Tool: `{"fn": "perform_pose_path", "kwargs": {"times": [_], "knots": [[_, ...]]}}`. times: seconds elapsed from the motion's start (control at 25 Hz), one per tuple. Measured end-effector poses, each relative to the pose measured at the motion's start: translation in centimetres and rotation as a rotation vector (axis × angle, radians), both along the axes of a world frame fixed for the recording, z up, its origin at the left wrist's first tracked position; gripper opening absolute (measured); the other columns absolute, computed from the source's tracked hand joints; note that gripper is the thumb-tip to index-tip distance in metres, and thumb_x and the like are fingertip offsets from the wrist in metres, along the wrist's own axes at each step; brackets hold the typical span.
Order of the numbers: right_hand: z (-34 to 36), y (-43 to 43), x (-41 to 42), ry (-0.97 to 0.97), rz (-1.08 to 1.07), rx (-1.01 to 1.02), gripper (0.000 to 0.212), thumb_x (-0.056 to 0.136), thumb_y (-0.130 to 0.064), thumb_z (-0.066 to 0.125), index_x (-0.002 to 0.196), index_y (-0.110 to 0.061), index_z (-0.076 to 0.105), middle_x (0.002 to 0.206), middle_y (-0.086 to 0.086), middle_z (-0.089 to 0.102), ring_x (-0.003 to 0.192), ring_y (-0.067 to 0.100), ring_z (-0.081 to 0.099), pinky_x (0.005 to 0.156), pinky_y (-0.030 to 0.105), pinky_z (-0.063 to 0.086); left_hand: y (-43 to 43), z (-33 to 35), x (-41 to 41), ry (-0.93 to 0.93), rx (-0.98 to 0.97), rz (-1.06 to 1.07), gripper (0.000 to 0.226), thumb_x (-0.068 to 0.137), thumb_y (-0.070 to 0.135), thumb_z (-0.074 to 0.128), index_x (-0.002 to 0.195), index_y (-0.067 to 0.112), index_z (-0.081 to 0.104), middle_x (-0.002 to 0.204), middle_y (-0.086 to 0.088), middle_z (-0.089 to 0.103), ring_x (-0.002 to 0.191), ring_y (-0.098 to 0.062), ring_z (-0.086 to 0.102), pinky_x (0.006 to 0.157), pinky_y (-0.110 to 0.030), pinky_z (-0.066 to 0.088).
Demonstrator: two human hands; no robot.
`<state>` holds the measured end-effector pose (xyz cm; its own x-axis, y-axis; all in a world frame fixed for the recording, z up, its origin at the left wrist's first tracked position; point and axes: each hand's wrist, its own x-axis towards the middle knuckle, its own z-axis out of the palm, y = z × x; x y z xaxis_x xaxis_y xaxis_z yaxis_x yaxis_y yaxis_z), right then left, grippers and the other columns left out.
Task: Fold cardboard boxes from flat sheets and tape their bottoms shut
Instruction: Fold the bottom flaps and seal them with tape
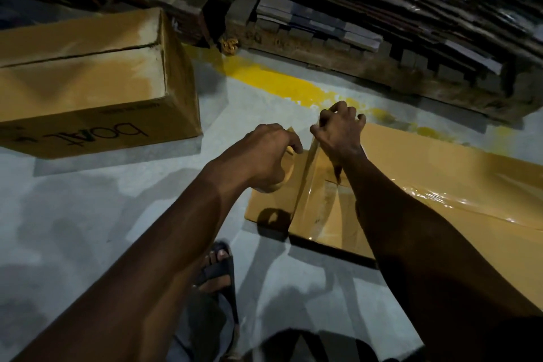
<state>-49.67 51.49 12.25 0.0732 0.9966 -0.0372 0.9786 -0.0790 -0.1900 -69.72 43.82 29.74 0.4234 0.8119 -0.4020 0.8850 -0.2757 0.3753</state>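
Left hand (271,153) fingers curl round tape roll (290,175); right hand (338,131) pinches strip (308,200) running far-to-near across box (417,161).

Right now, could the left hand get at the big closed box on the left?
Probably: only bare floor lies between the left hand and the big box, but that hand grips the tape roll, so it isn't free.

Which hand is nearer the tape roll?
Left. The left hand grips the tape roll; the right hand is beside it to the right, pinching the tape strip over the box.
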Motion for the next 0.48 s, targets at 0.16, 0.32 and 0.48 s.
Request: {"fn": "perform_pose_path", "kwargs": {"times": [0.16,0.32,0.48], "knots": [[0.5,-0.3,0.4,0.171,0.038,0.041,0.045,0.08,-0.055,0.049,0.084,-0.017,0.074,0.132,0.007,0.048,0.127,0.029,0.038,0.109,0.056,0.022,0.0,0.0,-0.2,0.011,0.014,-0.012,0.063,0.075,-0.002,0.063,0.129,0.028,0.056,0.131,-0.004,0.052,0.122,-0.025,0.046,0.089,-0.033,0.043],[2.1,-2.8,0.7,0.027,0.259,-0.084,0.05,0.082,-0.06,0.041,0.09,-0.025,0.076,0.154,0.004,0.033,0.146,0.031,0.015,0.115,0.063,0.007,-0.2,0.7,-1.5,0.021,0.016,-0.016,0.062,0.074,-0.003,0.063,0.128,0.028,0.057,0.129,-0.006,0.053,0.119,-0.026,0.048,0.089,-0.035,0.047],[3.5,-8.4,-0.2,-0.227,0.433,-0.138,0.061,0.085,-0.06,0.024,0.11,-0.03,0.072,0.161,0.002,0.022,0.149,0.035,0.008,0.114,0.065,0.004,-0.7,1.3,-2.7,0.021,0.046,-0.032,0.06,0.077,-0.005,0.056,0.128,0.027,0.058,0.132,-0.009,0.052,0.123,-0.029,0.046,0.089,-0.03,0.04]]}}
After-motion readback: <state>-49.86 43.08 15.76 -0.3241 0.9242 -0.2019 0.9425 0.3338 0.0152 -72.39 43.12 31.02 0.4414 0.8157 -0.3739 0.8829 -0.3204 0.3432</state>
